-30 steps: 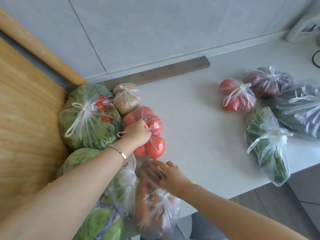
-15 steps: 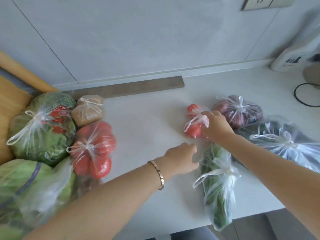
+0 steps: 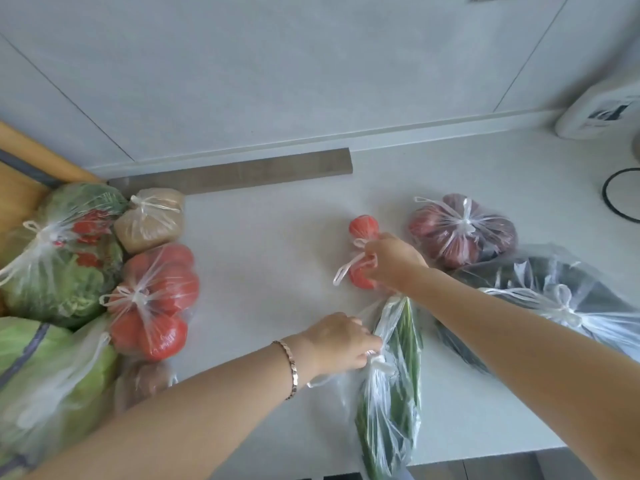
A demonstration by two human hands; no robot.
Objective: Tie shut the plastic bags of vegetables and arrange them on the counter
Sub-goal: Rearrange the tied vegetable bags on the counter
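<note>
Left hand (image 3: 341, 341) had advanced to grip the greens bag (image 3: 394, 410) knot; right hand (image 3: 394, 261) pinched the tomato bag (image 3: 363, 226) knot, seemingly for lifting.

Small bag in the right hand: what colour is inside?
Red, in the small bag the right hand grips; head view.

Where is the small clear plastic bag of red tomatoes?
Head view: the tomato bag lies right of centre on the counter, gripped by the right hand, left of the bag of purple vegetables.

light: bright, even | shadows: faint beside bags (image 3: 152, 299) | blur: soft overall, worst lower left | edges: wide-angle bowing
</note>
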